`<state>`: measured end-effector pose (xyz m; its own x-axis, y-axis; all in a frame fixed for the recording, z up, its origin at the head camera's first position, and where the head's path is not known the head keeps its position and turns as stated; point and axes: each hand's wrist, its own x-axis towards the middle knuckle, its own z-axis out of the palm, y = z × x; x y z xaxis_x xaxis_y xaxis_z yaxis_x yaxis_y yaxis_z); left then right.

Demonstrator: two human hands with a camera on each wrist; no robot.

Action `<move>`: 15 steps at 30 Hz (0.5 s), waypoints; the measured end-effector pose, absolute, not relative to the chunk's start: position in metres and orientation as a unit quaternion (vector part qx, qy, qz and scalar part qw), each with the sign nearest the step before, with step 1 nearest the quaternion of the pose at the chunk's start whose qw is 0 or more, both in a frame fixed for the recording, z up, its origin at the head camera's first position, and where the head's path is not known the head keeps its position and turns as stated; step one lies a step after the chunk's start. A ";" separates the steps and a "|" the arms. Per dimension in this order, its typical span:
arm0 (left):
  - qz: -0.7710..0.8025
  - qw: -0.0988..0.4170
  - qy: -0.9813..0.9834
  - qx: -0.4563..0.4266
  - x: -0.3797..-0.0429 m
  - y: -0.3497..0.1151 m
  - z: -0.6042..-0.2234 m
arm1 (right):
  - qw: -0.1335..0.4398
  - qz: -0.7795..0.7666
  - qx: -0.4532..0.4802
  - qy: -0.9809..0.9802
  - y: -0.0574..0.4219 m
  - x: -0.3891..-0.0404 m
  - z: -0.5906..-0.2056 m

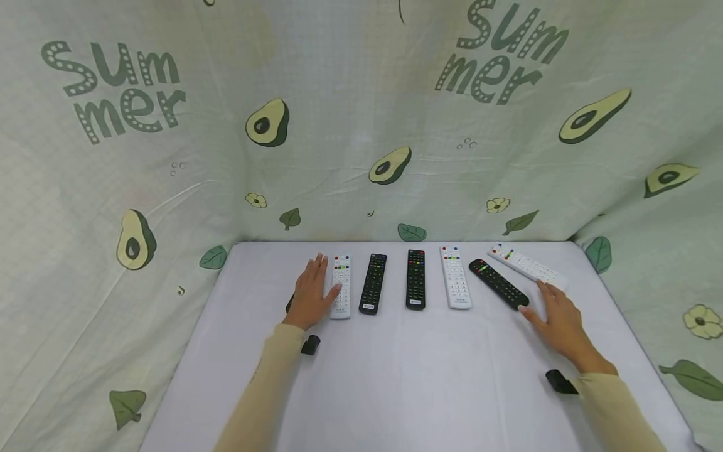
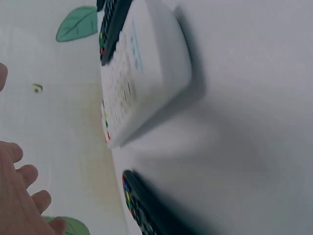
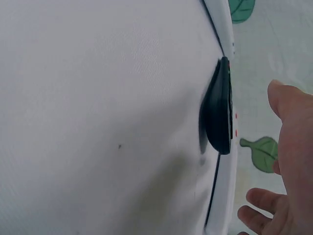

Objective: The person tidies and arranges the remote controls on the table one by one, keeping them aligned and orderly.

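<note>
My left hand (image 1: 308,294) is at the left of a row of remote controls, fingers extended. It covers most of a black remote (image 1: 290,302), whose top end shows as a black remote (image 2: 142,208) in the left wrist view. Beside its thumb lies a white remote (image 1: 341,287), also seen as the white remote (image 2: 142,73) at the left wrist. At the right end, my right hand (image 1: 562,321) is spread, holding nothing. Its thumb is near the lower end of a slanted black remote (image 1: 498,284); its fingertips are near a slanted white remote (image 1: 526,262).
Between the hands lie two black remotes, a tilted black remote (image 1: 373,284) and an upright-lying black remote (image 1: 415,280), then a white remote (image 1: 455,277). All rest on a white table (image 1: 418,383). A printed cloth (image 1: 333,207) hangs behind and at the sides.
</note>
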<state>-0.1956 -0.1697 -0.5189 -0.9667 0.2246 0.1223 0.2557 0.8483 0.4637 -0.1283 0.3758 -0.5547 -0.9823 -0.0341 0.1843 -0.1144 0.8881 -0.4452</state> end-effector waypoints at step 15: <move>-0.240 0.029 -0.950 -0.197 -0.206 -0.117 -0.519 | 0.051 0.274 0.019 -0.960 0.353 -0.130 -0.550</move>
<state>-0.2065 -0.1167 -0.5188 -0.9211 0.3594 0.1500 0.3875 0.8072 0.4453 -0.1295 0.3533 -0.5500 -0.9940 -0.0092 0.1092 -0.0654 0.8491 -0.5241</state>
